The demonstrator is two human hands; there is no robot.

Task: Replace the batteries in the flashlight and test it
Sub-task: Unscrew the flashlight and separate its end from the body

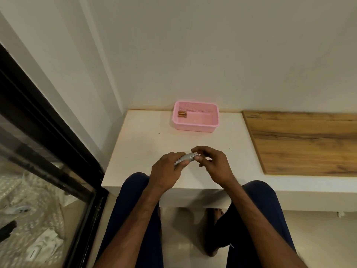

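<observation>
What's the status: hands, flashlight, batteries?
Left hand grips flashlight body; right hand pinches its end. Batteries lie in basket, beyond hands. Nothing in the way.

flashlight (186, 158) rear hidden in left hand (166, 169); batteries (182, 114) qty unclear.

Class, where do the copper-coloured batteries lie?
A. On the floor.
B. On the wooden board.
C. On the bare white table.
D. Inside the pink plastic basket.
D: the copper-coloured batteries lie inside the pink perforated plastic basket, by its left wall, while the left hand and right hand grip the silver metal flashlight.
</observation>
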